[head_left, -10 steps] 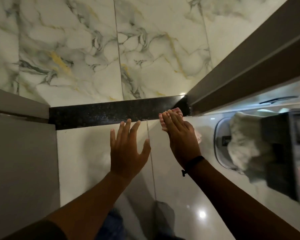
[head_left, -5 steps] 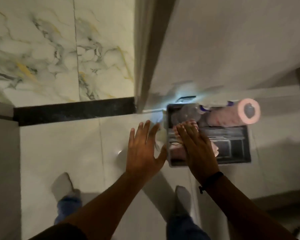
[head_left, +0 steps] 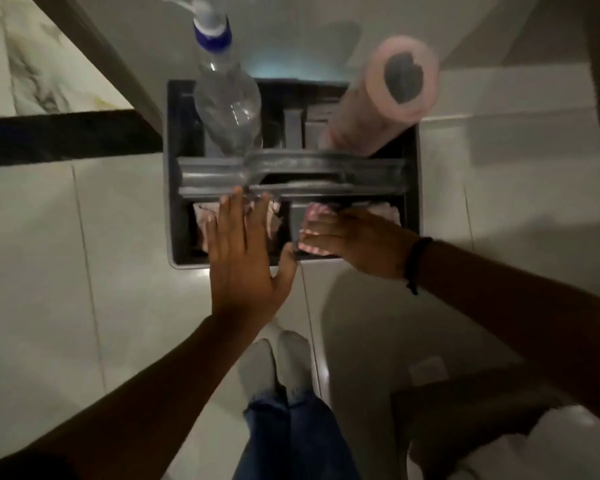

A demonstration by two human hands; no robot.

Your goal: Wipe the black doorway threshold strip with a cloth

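Since the earlier frames the view has swung right, away from the threshold, and both hands have travelled from the strip's right end to the caddy. The black doorway threshold strip (head_left: 63, 138) now lies at the left edge of view, running along the floor (head_left: 118, 237) between the marble tiles and the plain tiles, ending at the door frame (head_left: 118, 64) just beside the caddy's left wall.

The grey caddy (head_left: 411, 188) stands on the floor beyond the person's feet (head_left: 274, 365). Its central handle bar (head_left: 291, 171) splits it into a far and a near half. Far half: a clear spray bottle (head_left: 227, 102) with blue collar on the left, a pink roll (head_left: 378, 98) leaning to the right. Near half: pink cloths in the compartments, blurred.

Left hand (head_left: 246, 258): open, fingers spread and flat, hovering over the near-left compartment; fingertips reach the handle bar. Contact cannot be confirmed.

Right hand (head_left: 354, 240): over the near-right compartment, fingers curled on the pink cloth (head_left: 317, 216), which shows bunched at the fingertips. A dark band (head_left: 417, 261) sits on the wrist.

Cloth is well apart from the threshold strip.
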